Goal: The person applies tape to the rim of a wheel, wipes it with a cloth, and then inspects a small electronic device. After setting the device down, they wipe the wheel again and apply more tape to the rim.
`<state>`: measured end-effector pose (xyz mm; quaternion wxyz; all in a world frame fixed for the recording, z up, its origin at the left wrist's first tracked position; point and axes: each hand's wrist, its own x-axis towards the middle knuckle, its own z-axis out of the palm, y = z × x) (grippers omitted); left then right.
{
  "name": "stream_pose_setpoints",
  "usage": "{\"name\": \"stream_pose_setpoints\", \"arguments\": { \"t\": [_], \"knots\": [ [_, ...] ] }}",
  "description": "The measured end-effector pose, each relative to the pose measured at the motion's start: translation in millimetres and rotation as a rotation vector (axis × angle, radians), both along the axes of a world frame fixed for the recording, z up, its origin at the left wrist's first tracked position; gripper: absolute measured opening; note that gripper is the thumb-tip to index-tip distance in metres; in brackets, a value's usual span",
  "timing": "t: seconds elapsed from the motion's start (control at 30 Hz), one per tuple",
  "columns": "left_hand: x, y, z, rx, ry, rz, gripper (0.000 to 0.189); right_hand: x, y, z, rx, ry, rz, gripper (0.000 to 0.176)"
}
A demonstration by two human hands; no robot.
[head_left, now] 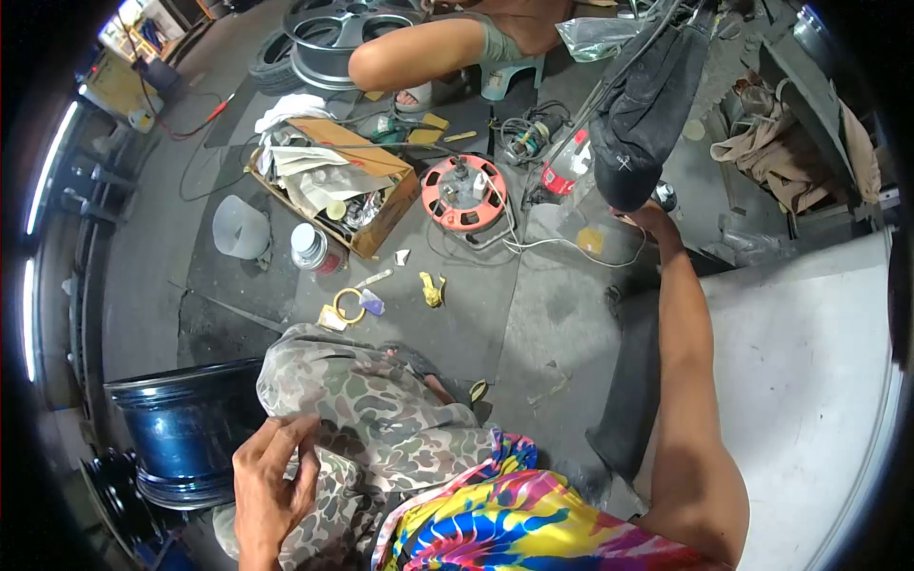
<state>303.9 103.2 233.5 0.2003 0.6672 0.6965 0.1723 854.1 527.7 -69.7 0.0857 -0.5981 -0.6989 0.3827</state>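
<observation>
My left hand (274, 481) is beside the camouflage-patterned trouser leg (371, 390), its fingers curled toward the thumb and nothing visible between them. My right arm reaches forward. My right hand (649, 217) is at the lower edge of a black cloth item (625, 171) with a small white mark, which hides most of its fingers. Dark fabric (657, 90) lies above that item. Close to the right hand are a white cable (562, 246) and a red-labelled bottle (562, 173).
Ahead are an orange cable reel (464, 193), a cardboard box (386, 214) of papers, a white-lidded container (317, 249) and a translucent tub (240, 228). A blue wheel rim (190, 433) stands left. Another person's bent leg (419, 52) is beyond. A white panel (800, 381) is right.
</observation>
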Motion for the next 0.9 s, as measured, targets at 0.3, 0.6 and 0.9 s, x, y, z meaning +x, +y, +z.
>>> {"name": "stream_pose_setpoints", "arguments": {
  "t": [0.3, 0.6, 0.9],
  "knots": [
    [2.5, 21.6, -8.9, 0.034, -0.001, -0.151, 0.034, 57.6, 39.0, -98.0, 0.107, -0.117, -0.208, 0.075],
    [64.8, 93.5, -54.0, 0.033, -0.486, -0.207, 0.019, -42.3, -146.6, -0.6, 0.731, 0.269, -0.484, 0.038],
    [159.6, 193.0, -176.2, -0.269, -0.260, -0.406, 0.034, -129.3, -235.7, -6.3, -0.436, 1.327, -0.778, 0.044]
  ]
}}
